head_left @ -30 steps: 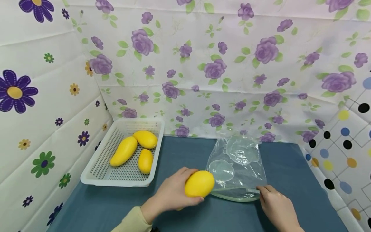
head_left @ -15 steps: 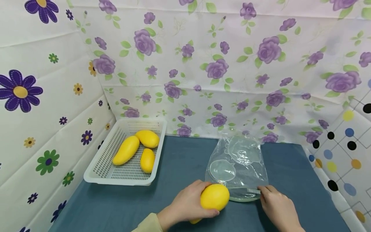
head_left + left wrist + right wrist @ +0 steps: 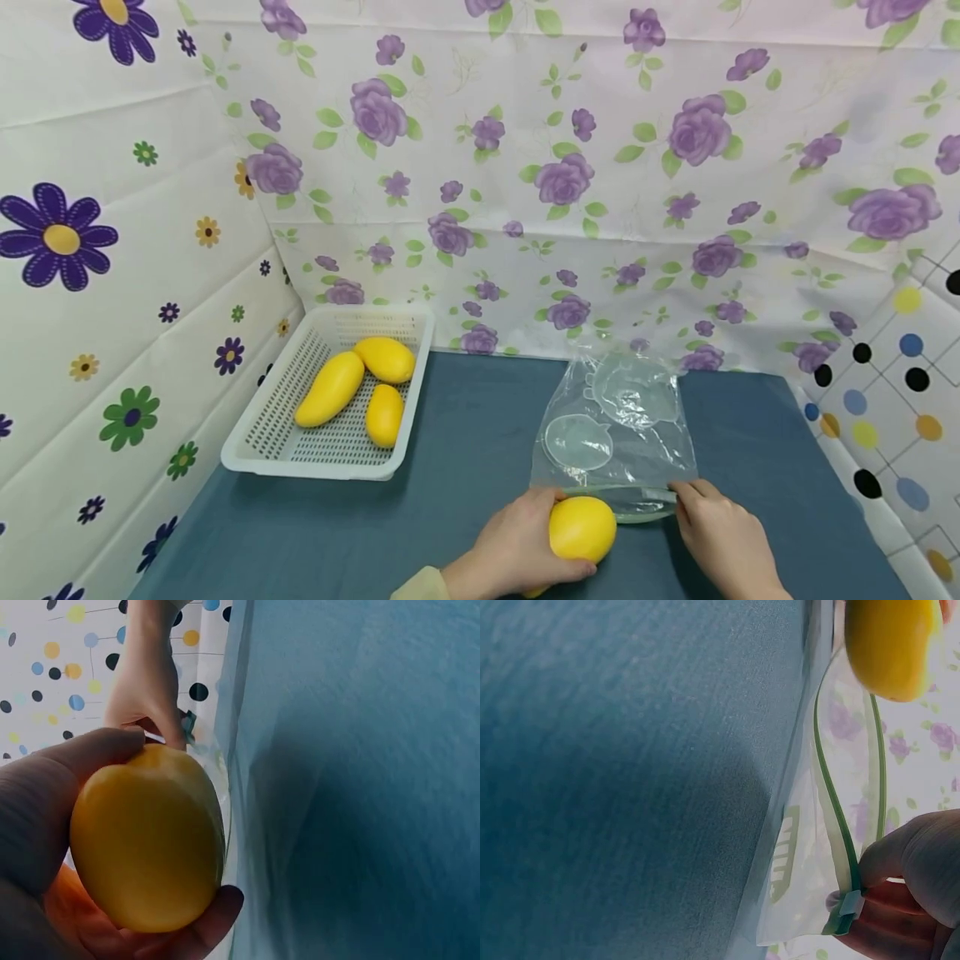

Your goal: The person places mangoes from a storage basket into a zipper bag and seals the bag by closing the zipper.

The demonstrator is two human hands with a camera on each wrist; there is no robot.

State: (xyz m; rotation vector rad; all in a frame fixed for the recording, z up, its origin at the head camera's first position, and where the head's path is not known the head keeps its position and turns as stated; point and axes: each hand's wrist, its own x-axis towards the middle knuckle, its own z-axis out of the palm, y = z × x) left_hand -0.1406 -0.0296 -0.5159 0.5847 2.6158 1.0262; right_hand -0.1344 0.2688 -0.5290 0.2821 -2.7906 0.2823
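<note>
The left hand (image 3: 520, 543) grips a smooth yellow oval mango (image 3: 582, 530) near the green-edged mouth (image 3: 641, 520) of a clear plastic zip bag (image 3: 618, 446); the right hand (image 3: 722, 532), apart from the mango, pinches the bag's corner.

Left hand (image 3: 517, 546) curled in a grip, right hand (image 3: 723, 533) pinching

The left thumb (image 3: 573, 571) is on the near side, the left fingers (image 3: 551, 494) bent opposite it, a broad span between. The left wrist (image 3: 461, 577) sits behind those fingers, to their left. Right of and apart from the left fingertips, the right fingers (image 3: 686, 492) are drawn into a pinch, back of the hand up; the right wrist (image 3: 761, 587) lies behind them.
</note>
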